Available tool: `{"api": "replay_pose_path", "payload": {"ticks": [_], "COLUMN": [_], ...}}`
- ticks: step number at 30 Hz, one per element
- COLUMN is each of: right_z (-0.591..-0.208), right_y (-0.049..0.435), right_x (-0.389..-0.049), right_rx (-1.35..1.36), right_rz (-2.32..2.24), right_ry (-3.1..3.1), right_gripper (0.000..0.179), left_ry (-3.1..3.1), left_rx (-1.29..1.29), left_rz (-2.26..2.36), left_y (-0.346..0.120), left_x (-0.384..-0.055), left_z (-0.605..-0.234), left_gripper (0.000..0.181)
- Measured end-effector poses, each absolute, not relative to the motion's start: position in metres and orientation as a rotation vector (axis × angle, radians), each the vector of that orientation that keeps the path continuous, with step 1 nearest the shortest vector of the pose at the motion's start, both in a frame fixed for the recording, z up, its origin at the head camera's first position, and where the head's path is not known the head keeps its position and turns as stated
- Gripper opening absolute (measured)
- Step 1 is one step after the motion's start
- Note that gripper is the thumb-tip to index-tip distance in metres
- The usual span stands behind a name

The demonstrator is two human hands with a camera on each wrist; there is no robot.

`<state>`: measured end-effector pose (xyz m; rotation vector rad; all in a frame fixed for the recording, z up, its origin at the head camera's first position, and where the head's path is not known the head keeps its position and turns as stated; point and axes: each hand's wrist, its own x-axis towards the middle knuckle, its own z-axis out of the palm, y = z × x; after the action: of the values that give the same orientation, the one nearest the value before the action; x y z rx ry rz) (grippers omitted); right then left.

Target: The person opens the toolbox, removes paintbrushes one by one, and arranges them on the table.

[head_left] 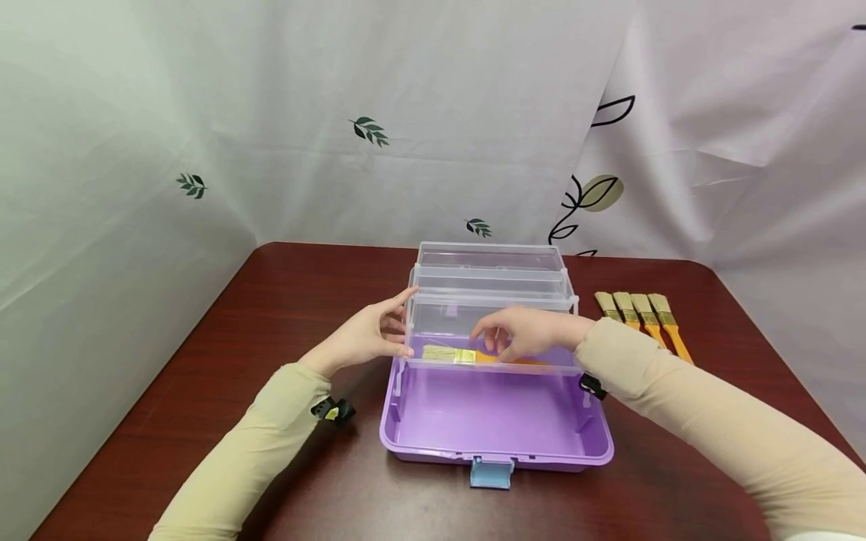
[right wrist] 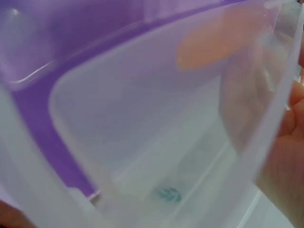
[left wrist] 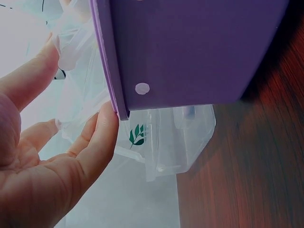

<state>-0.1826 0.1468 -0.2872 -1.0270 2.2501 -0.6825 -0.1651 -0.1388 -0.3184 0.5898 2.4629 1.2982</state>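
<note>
A purple toolbox (head_left: 497, 413) stands with its clear trays and lid raised at the back. In the front clear tray (head_left: 433, 317) lies a paintbrush (head_left: 467, 356) with pale bristles and an orange handle, bristles to the left. My left hand (head_left: 368, 334) holds the left end of that tray, thumb at the front corner and fingers farther back. Inside the tray, my right hand (head_left: 531, 330) hovers low over the brush handle with loosely bent fingers; the right wrist view shows the handle (right wrist: 209, 45) through the clear plastic, apart from the visible fingers.
Several more paintbrushes (head_left: 649, 315) lie side by side on the dark red table (head_left: 318, 278), right of the toolbox. A pale blue latch (head_left: 492, 473) hangs at the box's front. White curtains with leaf prints (head_left: 433, 150) surround the table.
</note>
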Motion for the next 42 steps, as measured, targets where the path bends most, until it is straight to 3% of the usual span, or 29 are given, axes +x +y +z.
{"api": "replay_pose_path", "payload": {"ticks": [32,42], "right_z": [-0.282,-0.273], "right_y": [0.144,0.151], "right_x": [-0.189,-0.198], "right_rx": [-0.946,-0.783], "right_rz": [-0.622,-0.631], "right_ry": [2.180,2.056], "right_gripper": [0.023,0.029], "left_ry": [2.446,2.443], "left_rx": [0.616,0.585], "left_rz": [1.311,1.315], "left_y": [-0.141,-0.140], "left_x": [-0.166,-0.167], "left_z": [-0.318,-0.319], "left_gripper": [0.099,0.098]}}
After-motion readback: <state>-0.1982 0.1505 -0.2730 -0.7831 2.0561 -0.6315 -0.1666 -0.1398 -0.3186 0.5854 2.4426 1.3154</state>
